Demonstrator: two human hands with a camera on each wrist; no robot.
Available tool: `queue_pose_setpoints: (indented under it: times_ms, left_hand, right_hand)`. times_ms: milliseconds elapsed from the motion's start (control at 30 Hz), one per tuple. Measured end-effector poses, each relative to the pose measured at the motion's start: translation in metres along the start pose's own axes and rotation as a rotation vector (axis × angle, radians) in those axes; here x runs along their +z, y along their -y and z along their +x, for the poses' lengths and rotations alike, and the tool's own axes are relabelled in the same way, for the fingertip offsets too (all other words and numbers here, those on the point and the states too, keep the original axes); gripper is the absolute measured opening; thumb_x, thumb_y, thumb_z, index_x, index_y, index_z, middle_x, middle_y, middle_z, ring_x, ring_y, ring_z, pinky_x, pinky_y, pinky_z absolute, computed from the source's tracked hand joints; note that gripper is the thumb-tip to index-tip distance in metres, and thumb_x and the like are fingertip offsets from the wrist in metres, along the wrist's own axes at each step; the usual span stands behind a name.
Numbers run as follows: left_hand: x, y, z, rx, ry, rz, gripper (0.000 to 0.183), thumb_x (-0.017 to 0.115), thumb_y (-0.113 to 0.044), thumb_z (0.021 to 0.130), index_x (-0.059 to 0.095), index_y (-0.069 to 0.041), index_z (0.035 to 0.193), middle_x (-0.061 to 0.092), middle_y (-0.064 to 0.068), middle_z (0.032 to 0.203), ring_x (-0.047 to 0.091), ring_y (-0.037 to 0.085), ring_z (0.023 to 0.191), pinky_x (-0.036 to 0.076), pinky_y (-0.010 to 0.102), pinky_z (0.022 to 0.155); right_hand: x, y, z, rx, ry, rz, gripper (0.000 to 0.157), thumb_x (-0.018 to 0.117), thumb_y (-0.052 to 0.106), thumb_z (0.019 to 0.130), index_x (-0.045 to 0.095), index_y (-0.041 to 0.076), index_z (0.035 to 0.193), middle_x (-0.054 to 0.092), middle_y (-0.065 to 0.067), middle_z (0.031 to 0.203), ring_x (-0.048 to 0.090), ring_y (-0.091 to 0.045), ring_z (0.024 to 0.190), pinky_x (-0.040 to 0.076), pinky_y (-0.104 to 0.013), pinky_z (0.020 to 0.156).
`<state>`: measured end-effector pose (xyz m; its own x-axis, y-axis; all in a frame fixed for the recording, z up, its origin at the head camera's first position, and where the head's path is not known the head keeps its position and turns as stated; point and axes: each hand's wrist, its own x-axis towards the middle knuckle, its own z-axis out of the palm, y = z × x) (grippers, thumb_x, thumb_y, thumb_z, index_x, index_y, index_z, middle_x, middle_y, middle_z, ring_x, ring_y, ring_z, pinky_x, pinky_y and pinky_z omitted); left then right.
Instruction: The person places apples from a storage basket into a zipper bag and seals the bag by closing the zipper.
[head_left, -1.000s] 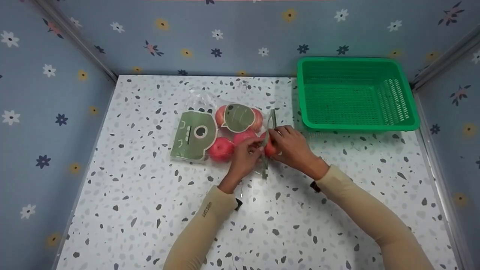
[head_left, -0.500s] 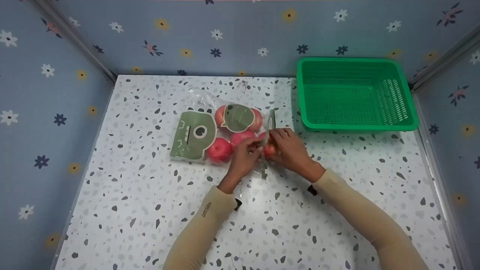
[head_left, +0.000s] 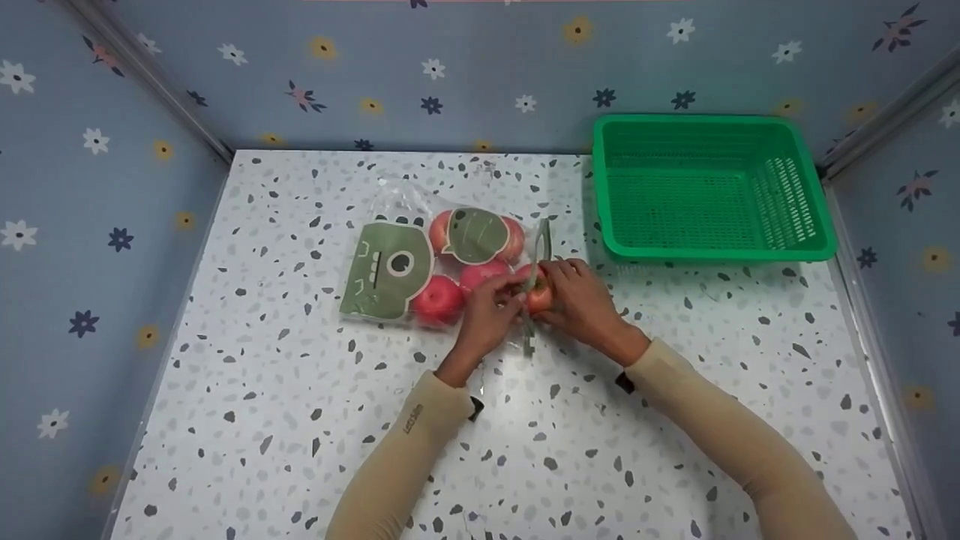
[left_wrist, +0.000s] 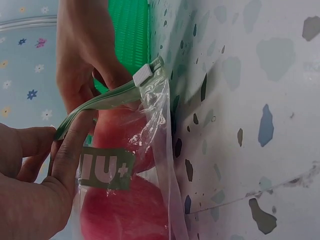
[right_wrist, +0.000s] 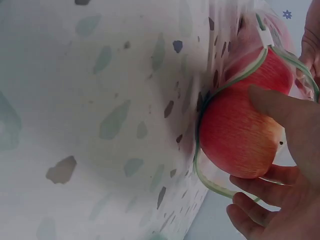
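A clear zip bag [head_left: 386,292] with green cartoon prints lies on the table, holding several red apples [head_left: 439,300]. My left hand [head_left: 487,319] pinches the green zip edge [left_wrist: 107,101] between thumb and fingers, lifting the mouth. At that mouth my right hand [head_left: 589,304] grips one red apple [right_wrist: 240,132], thumb on top and fingers curled beneath. The green zip strip passes round this apple in the right wrist view. A white slider [left_wrist: 142,75] sits at one end of the zip. Part of the gripped apple is hidden by the hand and bag edge.
A green plastic basket [head_left: 611,251] with perforated sides stands at the table's back right, beyond my right hand. Flowered panels [head_left: 480,75] enclose the back and both sides of the speckled table [head_left: 300,420].
My right hand has shifted slightly towards the lower left. More of the gripped apple shows between this hand and the bag's edge. My left hand stays nearly still.
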<state>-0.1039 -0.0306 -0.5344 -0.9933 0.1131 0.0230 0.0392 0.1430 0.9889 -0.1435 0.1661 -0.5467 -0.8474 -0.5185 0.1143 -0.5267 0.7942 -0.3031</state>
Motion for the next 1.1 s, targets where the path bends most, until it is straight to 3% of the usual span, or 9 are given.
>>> queue_pose_setpoints:
  times_ms: [300, 533, 767, 1100]
  left_hand:
    - [0.0, 0.0, -0.001, -0.005, 0.01, 0.056, 0.034, 0.066, 0.004, 0.1, 0.068, 0.002, 0.135, 0.071, 0.018, 0.119, 0.07, 0.027, 0.098, 0.063, 0.029, 0.076]
    - [0.001, 0.001, 0.0, -0.007, 0.003, 0.004, 0.027, 0.064, 0.007, 0.099, 0.07, 0.006, 0.125, 0.071, 0.02, 0.103, 0.067, 0.02, 0.084, 0.059, 0.023, 0.066]
    - [0.002, 0.001, 0.0, 0.004, 0.004, -0.016, 0.03, 0.064, 0.008, 0.099, 0.07, 0.005, 0.127, 0.071, 0.02, 0.106, 0.068, 0.022, 0.087, 0.06, 0.025, 0.067]
    - [0.001, 0.001, 0.0, 0.024, 0.009, -0.042, 0.027, 0.062, 0.008, 0.099, 0.068, 0.009, 0.125, 0.07, 0.023, 0.103, 0.067, 0.021, 0.084, 0.06, 0.026, 0.064]
  right_hand:
    - [0.011, 0.007, 0.002, -0.041, -0.081, -0.089, 0.078, 0.09, 0.037, 0.084, 0.057, -0.001, 0.143, 0.063, -0.02, 0.138, 0.055, -0.04, 0.129, 0.048, -0.054, 0.111]
    - [0.02, 0.011, 0.005, -0.059, -0.107, -0.149, 0.069, 0.081, 0.035, 0.093, 0.054, -0.003, 0.143, 0.062, -0.019, 0.138, 0.056, -0.039, 0.128, 0.051, -0.052, 0.108]
    - [0.011, 0.009, 0.001, -0.04, -0.057, -0.125, 0.066, 0.084, 0.034, 0.092, 0.057, 0.0, 0.142, 0.06, -0.021, 0.14, 0.054, -0.041, 0.131, 0.05, -0.054, 0.109]
    - [0.013, 0.012, 0.005, -0.069, -0.045, -0.215, 0.057, 0.081, 0.028, 0.095, 0.057, -0.002, 0.137, 0.062, -0.018, 0.136, 0.057, -0.037, 0.127, 0.053, -0.052, 0.104]
